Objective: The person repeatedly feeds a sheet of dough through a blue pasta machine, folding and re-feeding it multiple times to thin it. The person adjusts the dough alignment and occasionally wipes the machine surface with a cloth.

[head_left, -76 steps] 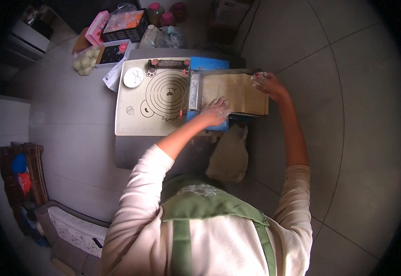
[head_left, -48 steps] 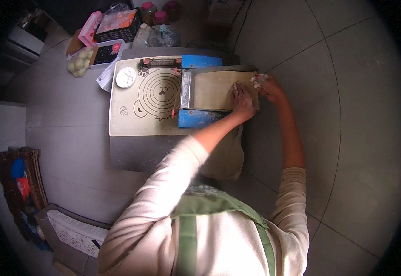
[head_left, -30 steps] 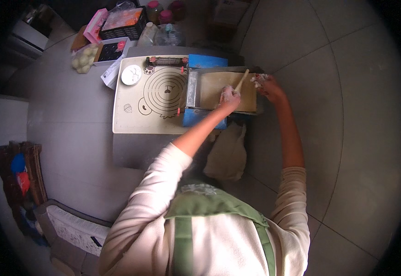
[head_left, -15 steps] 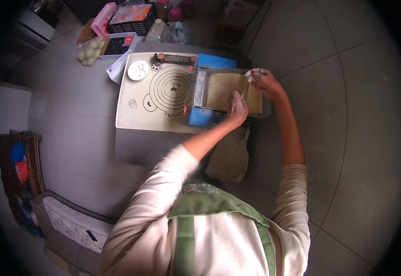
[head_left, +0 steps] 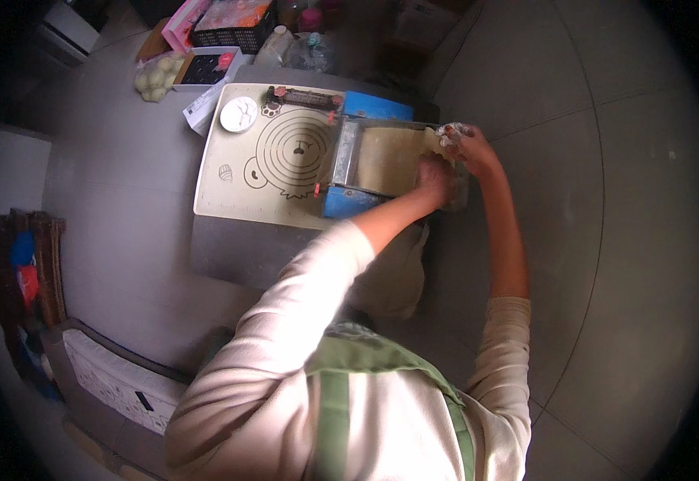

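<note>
A pale dough sheet (head_left: 393,160) lies on the metal top of a blue pasta machine (head_left: 353,202), stretching from its roller end on the left toward the right. Over the right end of the sheet is my left hand (head_left: 436,180); its fingers are blurred, so what they hold does not show. At the machine's far right corner, my right hand (head_left: 476,151) is closed on a small white crumpled bundle (head_left: 450,131), whose exact kind is unclear. The bundle is beside the dough's far right corner.
A cream printed mat (head_left: 233,192) extends left of the machine, bearing a white round dish (head_left: 239,115) and a dark roller attachment (head_left: 305,98). Behind stand a black basket (head_left: 233,38), a bag of pale round items (head_left: 157,78) and bottles (head_left: 277,50). A bench (head_left: 113,373) is at lower left.
My left hand has moved right along the dough sheet, from its middle to its right end. My right hand stays near the far corner with the white bundle. The whole view has shifted slightly.
</note>
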Tool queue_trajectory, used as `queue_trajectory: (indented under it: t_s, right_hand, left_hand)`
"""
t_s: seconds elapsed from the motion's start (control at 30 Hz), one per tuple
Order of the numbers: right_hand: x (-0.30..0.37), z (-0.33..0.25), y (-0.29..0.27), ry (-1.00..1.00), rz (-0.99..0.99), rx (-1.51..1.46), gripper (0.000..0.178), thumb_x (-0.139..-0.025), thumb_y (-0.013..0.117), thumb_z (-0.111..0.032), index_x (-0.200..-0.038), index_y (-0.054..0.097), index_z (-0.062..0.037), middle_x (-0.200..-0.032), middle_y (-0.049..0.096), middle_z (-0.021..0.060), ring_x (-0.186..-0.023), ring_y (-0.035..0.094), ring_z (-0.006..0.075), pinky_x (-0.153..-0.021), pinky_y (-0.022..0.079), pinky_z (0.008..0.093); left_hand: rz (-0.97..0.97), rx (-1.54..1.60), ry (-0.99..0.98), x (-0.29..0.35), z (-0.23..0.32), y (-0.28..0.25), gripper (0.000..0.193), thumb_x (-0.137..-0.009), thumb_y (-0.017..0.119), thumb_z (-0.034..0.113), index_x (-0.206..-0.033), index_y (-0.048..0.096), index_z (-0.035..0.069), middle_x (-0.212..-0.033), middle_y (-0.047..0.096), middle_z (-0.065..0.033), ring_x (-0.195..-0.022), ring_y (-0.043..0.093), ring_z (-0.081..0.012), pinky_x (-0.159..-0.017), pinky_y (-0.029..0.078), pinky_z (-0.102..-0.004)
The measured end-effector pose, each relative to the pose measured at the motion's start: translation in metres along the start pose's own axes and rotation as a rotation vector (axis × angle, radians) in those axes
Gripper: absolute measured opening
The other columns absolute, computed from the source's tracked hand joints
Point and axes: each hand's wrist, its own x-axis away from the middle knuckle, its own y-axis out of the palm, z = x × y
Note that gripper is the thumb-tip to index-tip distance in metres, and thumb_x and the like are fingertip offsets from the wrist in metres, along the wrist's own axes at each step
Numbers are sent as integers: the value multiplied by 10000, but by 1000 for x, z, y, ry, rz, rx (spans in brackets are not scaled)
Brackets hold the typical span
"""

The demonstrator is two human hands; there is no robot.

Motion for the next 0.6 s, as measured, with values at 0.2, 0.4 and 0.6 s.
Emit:
queue_trajectory:
  t_s: [0.2, 0.4, 0.6]
  right_hand:
    - [4, 8, -7, 22, -72, -51, 192, -874, 540, -216, -955, 559, -42, -871, 583, 42, -743, 544, 123, -598, 440, 250]
    - [-23, 49, -38, -163, 84, 125, 142, -872, 524, -200, -874, 610, -87, -746, 577, -22, -621, 501, 62, -477, 375, 200]
    - [2, 2, -23, -72, -90, -47, 143, -867, 536, -196, -898, 607, -76, -770, 581, -20, -636, 512, 64, -506, 411, 208]
  left_hand:
    - [-3, -191, 62, -7, 11, 5, 310, -767, 542, 320, -998, 642, 140, -1011, 606, -43, -944, 571, -172, -710, 461, -331]
    - [177, 56, 237, -14, 16, 39, 331, -810, 490, 231, -1082, 550, 53, -1094, 550, -141, -1014, 528, -263, -790, 432, -385]
    - [902, 437, 423, -4, 39, 77, 231, -775, 468, 111, -967, 560, 21, -920, 580, -147, -902, 542, -321, -720, 425, -456]
